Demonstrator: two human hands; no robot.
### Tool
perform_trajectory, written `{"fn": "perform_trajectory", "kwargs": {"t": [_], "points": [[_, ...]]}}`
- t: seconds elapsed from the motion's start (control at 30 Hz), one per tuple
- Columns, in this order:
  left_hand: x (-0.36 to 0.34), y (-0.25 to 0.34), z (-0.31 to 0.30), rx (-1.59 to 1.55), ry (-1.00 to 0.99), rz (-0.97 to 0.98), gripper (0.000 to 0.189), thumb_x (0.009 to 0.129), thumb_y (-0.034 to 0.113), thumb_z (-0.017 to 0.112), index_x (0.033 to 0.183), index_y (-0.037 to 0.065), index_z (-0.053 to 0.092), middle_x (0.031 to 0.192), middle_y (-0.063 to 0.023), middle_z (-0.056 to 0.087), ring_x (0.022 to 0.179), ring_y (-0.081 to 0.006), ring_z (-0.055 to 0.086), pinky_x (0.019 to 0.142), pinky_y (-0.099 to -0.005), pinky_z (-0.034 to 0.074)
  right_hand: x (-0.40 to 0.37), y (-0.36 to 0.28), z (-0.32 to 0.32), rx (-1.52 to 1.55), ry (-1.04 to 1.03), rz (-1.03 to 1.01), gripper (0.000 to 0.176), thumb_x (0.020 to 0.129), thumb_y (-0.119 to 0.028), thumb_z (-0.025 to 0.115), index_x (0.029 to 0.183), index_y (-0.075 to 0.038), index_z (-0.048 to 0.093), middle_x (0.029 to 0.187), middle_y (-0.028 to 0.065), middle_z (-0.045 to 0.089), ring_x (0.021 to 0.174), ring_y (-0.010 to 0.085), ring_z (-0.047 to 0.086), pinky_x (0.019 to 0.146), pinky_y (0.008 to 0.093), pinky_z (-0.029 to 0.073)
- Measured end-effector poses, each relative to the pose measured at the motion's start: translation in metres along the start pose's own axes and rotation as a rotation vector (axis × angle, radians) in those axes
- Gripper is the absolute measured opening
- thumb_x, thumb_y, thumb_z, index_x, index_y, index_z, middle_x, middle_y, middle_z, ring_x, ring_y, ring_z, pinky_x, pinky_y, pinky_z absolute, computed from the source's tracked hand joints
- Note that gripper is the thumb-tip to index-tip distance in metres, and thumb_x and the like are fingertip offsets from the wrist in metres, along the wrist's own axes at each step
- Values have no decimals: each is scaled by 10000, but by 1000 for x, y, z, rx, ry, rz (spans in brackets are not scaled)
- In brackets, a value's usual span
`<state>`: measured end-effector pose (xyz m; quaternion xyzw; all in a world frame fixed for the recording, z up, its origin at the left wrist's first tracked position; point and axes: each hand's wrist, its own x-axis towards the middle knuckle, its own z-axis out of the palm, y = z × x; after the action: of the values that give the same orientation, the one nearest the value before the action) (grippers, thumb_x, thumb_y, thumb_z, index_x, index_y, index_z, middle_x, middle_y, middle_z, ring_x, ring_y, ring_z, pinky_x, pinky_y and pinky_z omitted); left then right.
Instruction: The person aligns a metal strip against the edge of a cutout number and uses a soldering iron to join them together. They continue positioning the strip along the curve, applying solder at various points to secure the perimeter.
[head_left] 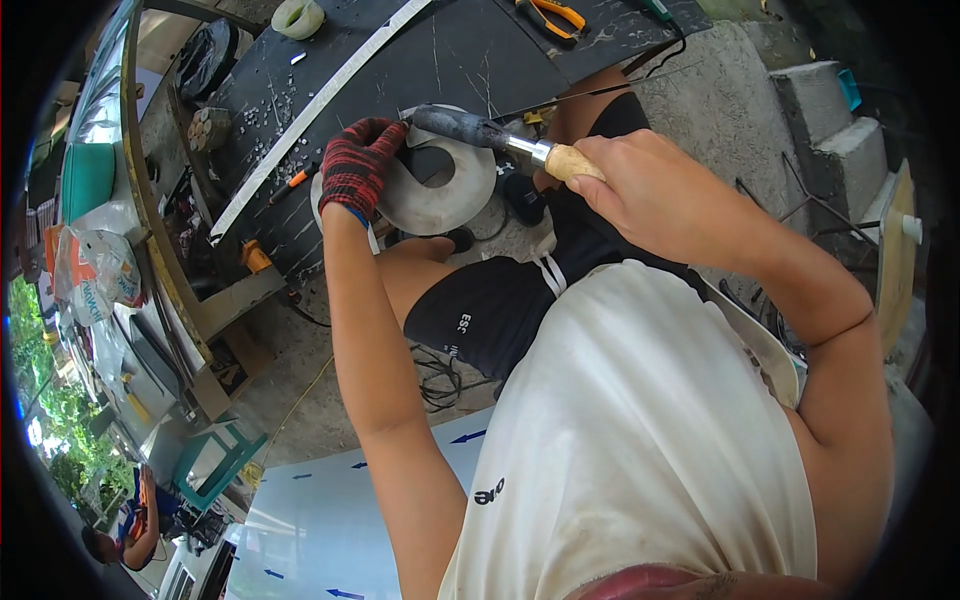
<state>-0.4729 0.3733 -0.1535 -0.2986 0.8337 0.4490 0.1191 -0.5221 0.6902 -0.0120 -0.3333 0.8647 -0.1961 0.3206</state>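
Note:
My left hand (358,165), in a red and black knit glove, is closed on the edge of a curved, pale grey flat piece (462,190) with a rounded opening in it. The piece stands over my lap at the edge of the dark table. In my bare right hand (640,185) is a wooden-handled tool (465,127) with a bright metal shank and a long, thick, dark head. My fingers wrap round its handle. The head lies across the upper edge of the curved piece, its far end close to my gloved fingertips.
On the black marble-patterned table (440,70) lie a long pale strip (320,105), scattered small bits, orange-handled pliers (553,18), an orange-and-black tool (292,185) and a tape roll (298,17). A white sheet with blue arrows (310,520) lies beside me. Another person (135,520) is at lower left.

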Motion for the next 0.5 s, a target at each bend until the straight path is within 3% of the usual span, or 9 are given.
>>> {"fn": "perform_trajectory", "kwargs": {"t": [0.5], "points": [[4,-6,2,10,20,43,332,923,345,760,1125,82,784,984,-86,782,904,-206,708,872,-367,536,-2,1,-2,-8,11,-15,246,1014,-171,607,1040,65,673,818,265,657,768,454,639,687,506,484]]}}
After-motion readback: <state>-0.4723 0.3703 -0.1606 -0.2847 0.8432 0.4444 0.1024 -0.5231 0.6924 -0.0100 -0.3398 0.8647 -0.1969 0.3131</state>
